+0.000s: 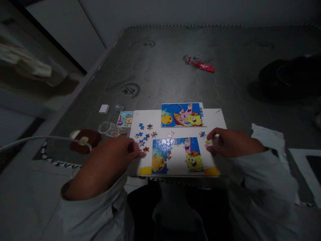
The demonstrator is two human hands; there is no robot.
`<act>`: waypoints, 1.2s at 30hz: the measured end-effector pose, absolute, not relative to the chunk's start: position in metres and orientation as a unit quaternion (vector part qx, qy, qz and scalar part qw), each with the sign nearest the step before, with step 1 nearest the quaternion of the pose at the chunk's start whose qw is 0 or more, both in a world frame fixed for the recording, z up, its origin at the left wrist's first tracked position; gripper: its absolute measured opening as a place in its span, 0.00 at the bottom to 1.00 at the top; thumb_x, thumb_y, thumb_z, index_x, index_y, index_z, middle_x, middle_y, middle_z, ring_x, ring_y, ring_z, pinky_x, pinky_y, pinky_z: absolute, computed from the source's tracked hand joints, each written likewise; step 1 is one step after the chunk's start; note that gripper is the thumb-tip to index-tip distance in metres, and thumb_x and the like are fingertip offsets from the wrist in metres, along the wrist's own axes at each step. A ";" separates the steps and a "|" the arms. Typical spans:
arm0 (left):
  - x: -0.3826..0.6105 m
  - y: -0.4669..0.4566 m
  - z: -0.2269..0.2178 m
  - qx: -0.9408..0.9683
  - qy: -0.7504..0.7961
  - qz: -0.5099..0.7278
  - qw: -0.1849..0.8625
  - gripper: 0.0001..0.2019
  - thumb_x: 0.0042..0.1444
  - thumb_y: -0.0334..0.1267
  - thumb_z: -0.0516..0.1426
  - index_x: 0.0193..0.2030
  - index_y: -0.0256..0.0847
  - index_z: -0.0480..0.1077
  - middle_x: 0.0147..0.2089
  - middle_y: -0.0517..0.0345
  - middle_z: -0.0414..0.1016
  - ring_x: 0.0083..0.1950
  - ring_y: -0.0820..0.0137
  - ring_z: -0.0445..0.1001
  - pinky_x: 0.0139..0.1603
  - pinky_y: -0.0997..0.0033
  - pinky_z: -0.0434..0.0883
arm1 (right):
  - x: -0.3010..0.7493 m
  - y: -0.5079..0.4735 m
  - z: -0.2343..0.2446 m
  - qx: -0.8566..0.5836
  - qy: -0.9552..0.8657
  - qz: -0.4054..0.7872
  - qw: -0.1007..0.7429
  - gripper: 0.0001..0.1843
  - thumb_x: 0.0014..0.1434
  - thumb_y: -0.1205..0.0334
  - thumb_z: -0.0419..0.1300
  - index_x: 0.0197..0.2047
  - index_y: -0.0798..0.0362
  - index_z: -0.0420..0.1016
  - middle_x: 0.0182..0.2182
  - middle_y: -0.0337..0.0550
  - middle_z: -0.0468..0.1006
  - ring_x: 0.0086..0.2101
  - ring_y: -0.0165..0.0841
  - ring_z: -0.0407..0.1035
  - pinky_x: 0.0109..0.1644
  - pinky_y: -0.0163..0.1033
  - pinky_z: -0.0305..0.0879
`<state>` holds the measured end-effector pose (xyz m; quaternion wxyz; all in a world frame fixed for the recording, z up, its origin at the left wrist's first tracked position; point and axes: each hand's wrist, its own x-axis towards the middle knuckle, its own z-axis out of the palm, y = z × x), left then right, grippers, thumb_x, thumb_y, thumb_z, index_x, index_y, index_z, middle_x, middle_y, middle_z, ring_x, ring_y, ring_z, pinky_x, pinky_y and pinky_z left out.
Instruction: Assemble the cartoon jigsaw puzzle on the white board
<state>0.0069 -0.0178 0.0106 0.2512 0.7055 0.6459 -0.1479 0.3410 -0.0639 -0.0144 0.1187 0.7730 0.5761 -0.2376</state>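
Observation:
A partly joined cartoon jigsaw puzzle [158,163] lies on a white board [179,160], with a bare gap in its middle. At its left edge, my left hand [114,157] has thumb and fingers drawn together beside a red puzzle piece [145,149]; what is between the fingertips is hidden. To the right of the puzzle, my right hand [232,143] curls thumb and forefinger around a yellow-green puzzle piece [207,143]. Several loose blue pieces [141,126] are scattered at the board's left. A picture card [182,115] showing the same cartoon lies behind the puzzle.
Left of the board lie a tipped clear jar [106,128] with small pieces, a small card [125,119], a white box [104,109] and a brown pouch [86,140]. A red wrapper [200,64] sits farther back. Crumpled paper [269,140] and a dark bag [288,80] are at right.

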 end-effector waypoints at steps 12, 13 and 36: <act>0.074 -0.061 0.035 0.771 0.561 -0.200 0.227 0.08 0.64 0.45 0.60 0.40 0.45 0.78 0.39 0.50 0.81 0.38 0.57 0.79 0.38 0.60 0.67 | 0.336 -0.066 -0.006 0.756 0.592 -0.253 0.115 0.08 0.59 0.49 0.65 0.36 0.41 0.81 0.32 0.39 0.85 0.32 0.41 0.77 0.32 0.45 0.65; 0.078 -0.066 0.035 0.795 0.541 -0.163 0.223 0.06 0.64 0.42 0.60 0.41 0.45 0.78 0.40 0.50 0.81 0.41 0.58 0.79 0.40 0.60 0.69 | 0.336 -0.066 -0.005 0.755 0.599 -0.245 0.108 0.09 0.59 0.48 0.64 0.36 0.42 0.82 0.32 0.40 0.85 0.32 0.41 0.77 0.31 0.44 0.65; 0.088 -0.044 0.026 0.836 0.514 -0.064 0.180 0.11 0.65 0.41 0.63 0.52 0.46 0.77 0.49 0.51 0.83 0.49 0.53 0.80 0.43 0.61 0.70 | 0.290 -0.070 0.006 0.691 0.682 -0.236 -0.030 0.15 0.66 0.53 0.56 0.42 0.38 0.86 0.39 0.36 0.87 0.36 0.38 0.78 0.39 0.43 0.67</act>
